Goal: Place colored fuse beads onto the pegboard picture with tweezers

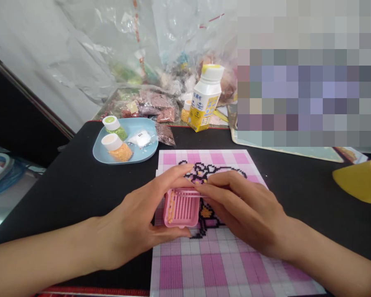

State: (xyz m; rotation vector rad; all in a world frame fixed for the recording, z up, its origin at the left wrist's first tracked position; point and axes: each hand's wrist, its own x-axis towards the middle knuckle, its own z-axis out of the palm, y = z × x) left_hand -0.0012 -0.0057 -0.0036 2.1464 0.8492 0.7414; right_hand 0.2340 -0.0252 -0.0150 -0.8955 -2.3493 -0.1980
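Observation:
My left hand (142, 216) grips a small pink ridged tray (181, 208), thumb under its near edge and fingers curled over its far edge. My right hand (241, 206) rests against the tray's right side, fingers pressed together at its top corner. The tray holds a few orange beads along its left edge. Both hands hover over a pink-and-white checked bead canvas (216, 255) bearing a black-outlined design (204, 170) with an orange patch (206, 212).
A light blue plate (126, 154) at the back left carries a green bead jar (114, 127), an orange bead jar (117, 147) and a small white packet (142, 138). Behind stand a yellow-white bottle (205, 99) and plastic bags of beads (154, 105). A yellow object (360, 179) lies right.

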